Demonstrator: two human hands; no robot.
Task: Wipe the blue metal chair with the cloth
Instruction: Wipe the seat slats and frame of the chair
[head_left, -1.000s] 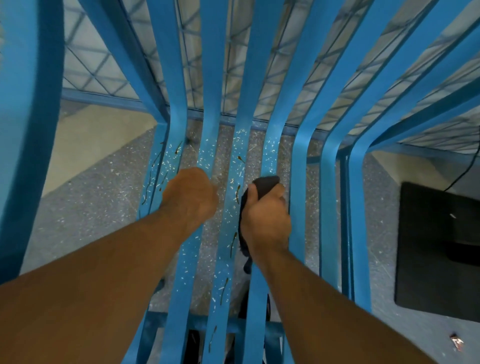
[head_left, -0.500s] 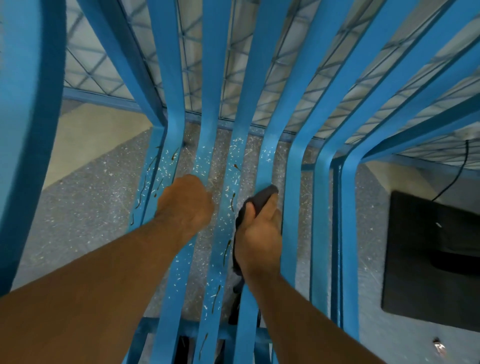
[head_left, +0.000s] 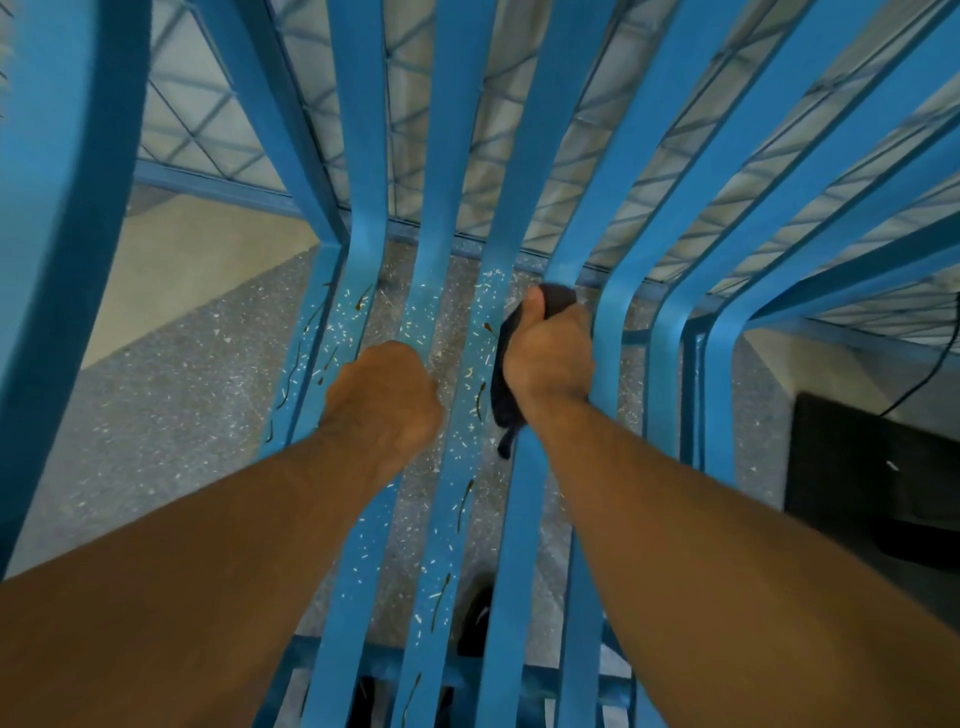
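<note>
Dark cloth (head_left: 505, 400) in right hand (head_left: 550, 358) | left hand (head_left: 384, 400) grips neighbouring chair (head_left: 447, 156) slat

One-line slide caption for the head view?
Right hand holds dark cloth around a blue chair slat; left hand grips another slat.

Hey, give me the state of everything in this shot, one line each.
chair: slats dirty, white specks and brown streaks.
cloth: dark, bunched, held against a slat.
left hand: curled round a chair slat.
right hand: grips the cloth against its slat.
mat: black, flat on the floor.
</note>
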